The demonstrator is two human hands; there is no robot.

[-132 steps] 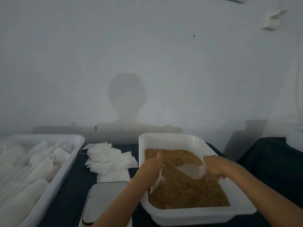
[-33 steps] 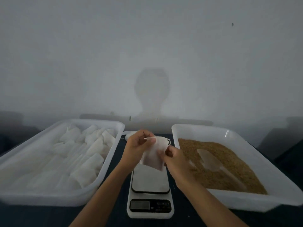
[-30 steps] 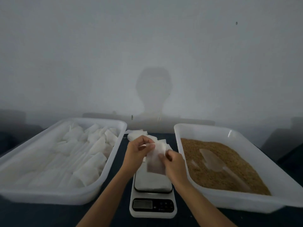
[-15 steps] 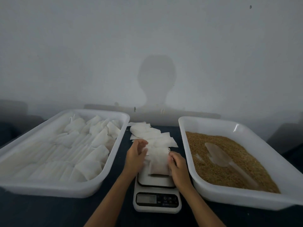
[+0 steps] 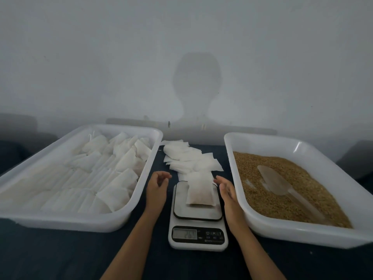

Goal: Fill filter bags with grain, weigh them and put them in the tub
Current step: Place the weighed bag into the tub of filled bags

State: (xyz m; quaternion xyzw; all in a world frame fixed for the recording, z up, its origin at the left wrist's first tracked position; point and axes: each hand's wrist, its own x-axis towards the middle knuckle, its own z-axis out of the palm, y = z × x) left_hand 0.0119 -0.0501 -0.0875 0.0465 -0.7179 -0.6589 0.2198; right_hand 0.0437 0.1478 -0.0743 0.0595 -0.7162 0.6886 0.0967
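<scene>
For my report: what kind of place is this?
Probably a small hand-packing workstation: a digital scale weighing a filled filter bag, between a tub of grain and a tub of filled bags.

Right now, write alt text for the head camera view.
A filled filter bag lies on a digital kitchen scale, with the open left hand and right hand beside it, not touching. A tub of filled bags sits left, a grain tub with a scoop right.

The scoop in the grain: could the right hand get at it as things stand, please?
Probably yes. The right hand is open and holds nothing, the scoop lies uncovered on the grain, and only the tub's low wall lies between.
</scene>
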